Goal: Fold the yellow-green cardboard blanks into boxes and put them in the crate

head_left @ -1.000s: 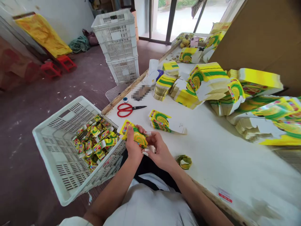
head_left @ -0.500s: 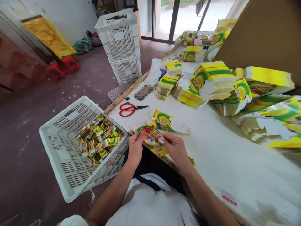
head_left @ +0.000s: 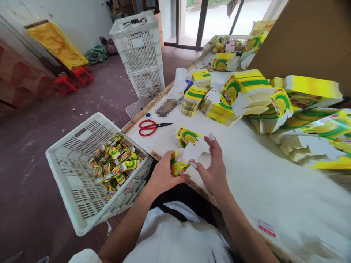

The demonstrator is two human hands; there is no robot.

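Right of the crate [head_left: 68,157], pinching an open box [head_left: 178,169] in the left hand [head_left: 163,174], spreading the right hand's grip [head_left: 217,171]; seemingly finishing with crated boxes [head_left: 116,161], leaving stacks [head_left: 249,83] unfolded.

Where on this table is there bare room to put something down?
The widest bare patch of tabletop lies right of your right hand, between the carton stacks and the red-and-white label. A smaller one sits between the scissors and the single carton. The far side is crowded with those stacks.

A white top [head_left: 161,241] and dark legwear [head_left: 178,195] are worn.
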